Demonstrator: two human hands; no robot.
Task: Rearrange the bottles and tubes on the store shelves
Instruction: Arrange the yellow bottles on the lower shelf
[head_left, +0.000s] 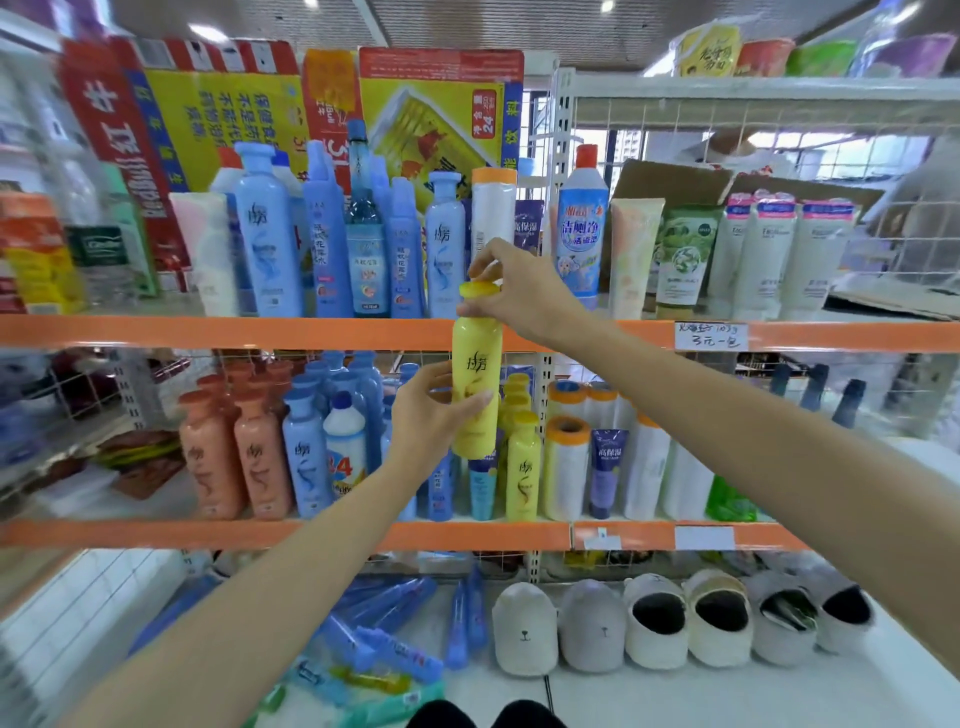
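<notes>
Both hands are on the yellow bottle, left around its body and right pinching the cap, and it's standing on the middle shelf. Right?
Not quite. The yellow bottle isn't standing on any shelf; it is held up in the air in front of the orange shelf edge. The rest holds: the left hand wraps its body and the right hand pinches the cap, as the head view shows.

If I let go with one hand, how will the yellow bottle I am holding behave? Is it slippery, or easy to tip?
The yellow bottle looks like smooth, glossy plastic, so probably somewhat slippery. It is tall and narrow, so likely tips easily when set down. The left hand wraps its body, so it should hold if the right hand releases the cap.
</notes>
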